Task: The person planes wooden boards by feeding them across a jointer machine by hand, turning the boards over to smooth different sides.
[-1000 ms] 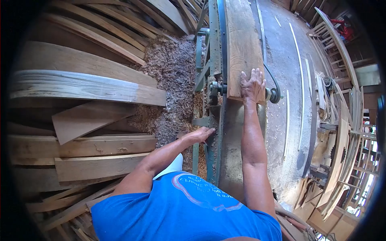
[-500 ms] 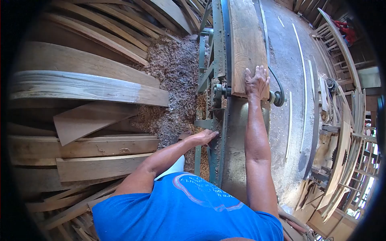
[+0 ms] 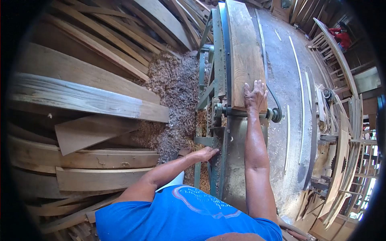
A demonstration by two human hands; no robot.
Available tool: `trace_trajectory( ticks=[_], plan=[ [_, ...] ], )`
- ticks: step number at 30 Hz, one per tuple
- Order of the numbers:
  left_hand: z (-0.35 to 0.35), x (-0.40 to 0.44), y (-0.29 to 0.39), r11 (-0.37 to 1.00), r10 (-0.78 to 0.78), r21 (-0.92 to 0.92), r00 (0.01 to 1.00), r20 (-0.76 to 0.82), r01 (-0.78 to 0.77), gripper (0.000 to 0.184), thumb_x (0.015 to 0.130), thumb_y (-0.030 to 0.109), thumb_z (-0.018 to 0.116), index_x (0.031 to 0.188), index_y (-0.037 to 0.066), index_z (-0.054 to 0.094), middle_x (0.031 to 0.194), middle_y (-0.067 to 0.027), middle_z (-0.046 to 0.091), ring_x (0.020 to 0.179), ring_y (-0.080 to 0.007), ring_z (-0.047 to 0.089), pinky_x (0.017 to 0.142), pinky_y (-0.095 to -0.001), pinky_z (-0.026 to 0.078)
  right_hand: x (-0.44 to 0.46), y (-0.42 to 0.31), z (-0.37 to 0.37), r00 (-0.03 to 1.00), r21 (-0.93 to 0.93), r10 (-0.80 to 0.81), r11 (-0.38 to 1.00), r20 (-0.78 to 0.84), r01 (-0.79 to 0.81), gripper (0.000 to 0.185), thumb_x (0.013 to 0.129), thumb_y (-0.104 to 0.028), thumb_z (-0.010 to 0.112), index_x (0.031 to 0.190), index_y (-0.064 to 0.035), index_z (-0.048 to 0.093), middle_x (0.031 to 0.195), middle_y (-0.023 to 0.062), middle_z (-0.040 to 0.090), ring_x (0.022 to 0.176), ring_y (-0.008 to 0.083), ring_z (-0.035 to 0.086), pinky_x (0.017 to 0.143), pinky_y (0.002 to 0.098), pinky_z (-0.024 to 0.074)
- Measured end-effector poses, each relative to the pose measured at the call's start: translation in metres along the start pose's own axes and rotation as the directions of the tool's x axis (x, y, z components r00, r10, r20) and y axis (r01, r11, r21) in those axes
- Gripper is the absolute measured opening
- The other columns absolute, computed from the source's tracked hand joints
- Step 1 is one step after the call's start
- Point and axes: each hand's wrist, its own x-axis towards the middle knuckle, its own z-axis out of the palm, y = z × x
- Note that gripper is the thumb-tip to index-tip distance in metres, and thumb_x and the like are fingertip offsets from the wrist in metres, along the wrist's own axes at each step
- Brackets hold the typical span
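Observation:
A long wooden board (image 3: 247, 52) lies lengthwise on the bed of a green woodworking machine (image 3: 217, 48), which looks like a jointer. My right hand (image 3: 255, 95) presses flat on the board's near end, fingers spread and arm stretched out. Just below that end is the machine's cross shaft, with a pulley and belt (image 3: 276, 114) at its right. The near metal bed (image 3: 238, 154) lies under my right forearm. My left hand (image 3: 207, 154) rests at the left edge of the machine frame, fingers extended and partly hidden, holding no loose thing.
Stacked planks (image 3: 104, 158) fill the left side. Wood shavings (image 3: 175, 88) cover the floor beside the machine. Thin strips (image 3: 299, 76) lie on the concrete at right. A toothed saw blade (image 3: 333, 164) shows beside boards at far right. A person in red (image 3: 342, 38) is at upper right.
The view has tilted up, so everything sits lower in the picture and the board's far end shows. Both hands keep nearly the same places on the board and machine.

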Motion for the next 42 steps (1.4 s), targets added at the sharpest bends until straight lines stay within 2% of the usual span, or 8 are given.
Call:
trace_trajectory(
  ticks=[6, 10, 15, 16, 18, 23, 30, 42],
  plan=[
    [0.006, 0.003, -0.008, 0.987, 0.109, 0.133, 0.989, -0.105, -0.095, 0.063, 0.100, 0.053, 0.040, 0.104, -0.005, 0.063, 0.089, -0.0169, 0.067, 0.087, -0.0268, 0.063, 0.082, -0.0410, 0.049, 0.034, -0.024, 0.017, 0.998, 0.008, 0.066, 0.998, 0.017, -0.066, 0.065, 0.091, -0.055, 0.050, 0.137, -0.0081, 0.053, 0.149, 0.0095, 0.042, 0.142, 0.0324, 0.031, 0.117, 0.0507, 0.0148],
    [-0.038, -0.009, 0.034, 0.916, -0.107, 0.396, 0.991, 0.086, 0.064, 0.058, 0.099, 0.050, 0.041, 0.104, -0.001, 0.067, 0.089, -0.0155, 0.072, 0.085, -0.0278, 0.069, 0.086, -0.0414, 0.051, 0.036, -0.086, 0.017, 0.987, -0.026, 0.149, 0.989, 0.058, -0.147, 0.070, 0.089, -0.058, 0.051, 0.138, -0.0082, 0.051, 0.150, 0.0109, 0.040, 0.141, 0.0449, 0.025, 0.115, 0.0559, 0.0177],
    [-0.246, 0.016, 0.090, 0.931, 0.345, 0.121, 0.718, -0.605, -0.345, 0.037, 0.098, 0.039, 0.052, 0.096, 0.004, 0.063, 0.077, -0.0032, 0.064, 0.068, -0.0126, 0.059, 0.064, -0.0287, 0.050, 0.031, -0.164, 0.022, 0.986, 0.021, 0.152, 0.988, 0.064, -0.153, 0.070, 0.087, -0.053, 0.057, 0.138, -0.0061, 0.050, 0.149, 0.0154, 0.040, 0.139, 0.0481, 0.026, 0.113, 0.0563, 0.0219],
    [-0.265, 0.023, 0.115, 0.873, 0.389, 0.028, 0.659, -0.644, -0.487, 0.034, 0.096, 0.039, 0.056, 0.099, 0.006, 0.062, 0.083, -0.0005, 0.061, 0.074, -0.0108, 0.055, 0.070, -0.0270, 0.047, 0.030, -0.177, 0.025, 0.990, 0.046, 0.131, 0.990, 0.059, -0.134, 0.070, 0.086, -0.051, 0.058, 0.138, -0.0053, 0.050, 0.148, 0.0161, 0.041, 0.139, 0.0482, 0.026, 0.113, 0.0559, 0.0227],
    [-0.296, 0.032, 0.166, 0.773, 0.145, -0.486, 0.860, -0.489, -0.407, 0.029, 0.090, 0.030, 0.067, 0.103, 0.006, 0.061, 0.091, -0.0008, 0.064, 0.083, -0.0166, 0.061, 0.077, -0.0373, 0.051, 0.026, -0.198, 0.034, 0.996, 0.089, 0.085, 0.992, 0.020, -0.087, 0.070, 0.084, -0.048, 0.061, 0.137, -0.0037, 0.051, 0.147, 0.0176, 0.041, 0.138, 0.0486, 0.026, 0.113, 0.0554, 0.0236],
    [-0.327, 0.088, 0.185, 0.280, 0.294, -0.760, 0.806, -0.514, -0.587, 0.026, 0.085, 0.024, 0.072, 0.103, 0.007, 0.062, 0.095, -0.0019, 0.068, 0.087, -0.0194, 0.065, 0.078, -0.0401, 0.056, 0.034, -0.228, 0.042, 0.993, 0.139, 0.034, 0.989, 0.114, -0.050, 0.069, 0.089, -0.047, 0.058, 0.139, -0.0019, 0.047, 0.151, 0.0204, 0.035, 0.140, 0.0501, 0.020, 0.115, 0.0541, 0.0199],
    [-0.337, 0.087, 0.137, 0.494, 0.324, -0.626, 0.796, -0.511, -0.603, 0.018, 0.084, 0.025, 0.074, 0.093, 0.012, 0.065, 0.081, 0.0047, 0.059, 0.067, -0.0112, 0.055, 0.064, -0.0287, 0.051, 0.001, -0.228, 0.045, 1.000, 0.177, 0.018, 0.984, 0.024, -0.022, 0.063, 0.088, -0.041, 0.060, 0.135, -0.0005, 0.051, 0.148, 0.0222, 0.038, 0.140, 0.0478, 0.023, 0.115, 0.0549, 0.0184],
    [-0.193, -0.157, -0.009, 0.632, 0.236, -0.585, 0.845, -0.480, -0.509, 0.053, 0.090, 0.028, 0.066, 0.129, -0.003, 0.049, 0.116, -0.0138, 0.062, 0.101, -0.0252, 0.065, 0.085, -0.0388, 0.056, -0.246, -0.215, -0.056, 0.992, 0.715, -0.028, 0.696, 0.125, -0.071, 0.086, 0.077, -0.019, 0.075, 0.145, 0.0054, 0.028, 0.152, 0.0285, 0.024, 0.143, 0.0428, 0.021, 0.118, 0.0443, 0.0192]
  ],
)
